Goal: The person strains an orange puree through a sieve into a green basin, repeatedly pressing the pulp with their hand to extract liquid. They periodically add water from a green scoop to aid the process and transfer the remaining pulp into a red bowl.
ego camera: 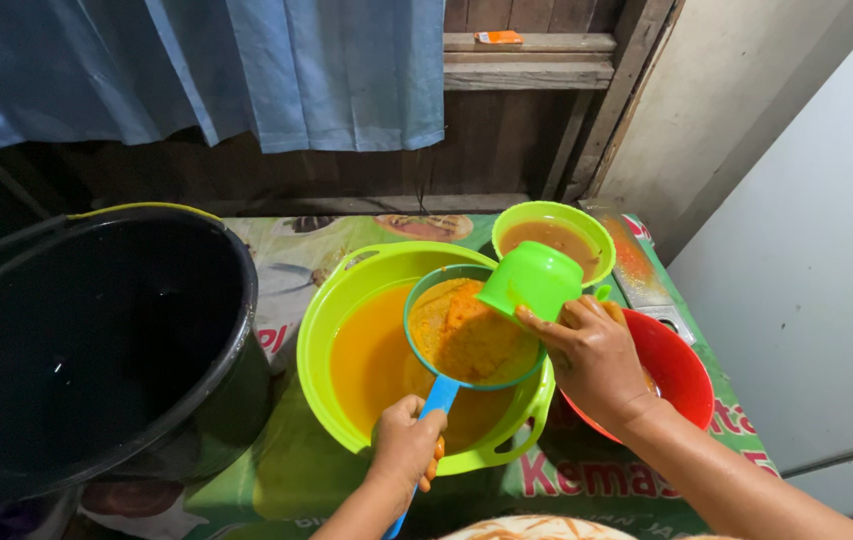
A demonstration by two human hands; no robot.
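My left hand [407, 441] grips the blue handle of a round strainer [466, 335] full of orange pulp, held over a large lime-green basin [346, 300] of orange liquid. In my right hand [591, 355] is a green plastic cup [536, 280], tipped mouth-down over the strainer. Behind the cup stands a small green bowl [556, 232] holding brownish-orange liquid. A red bowl [681, 370] sits under my right wrist, mostly hidden.
A big black bucket [96, 340] with water fills the left side. A grater [636, 265] smeared orange lies at the right of the printed tablecloth [586, 475]. Blue curtain and a wooden wall stand behind; a white wall is at the right.
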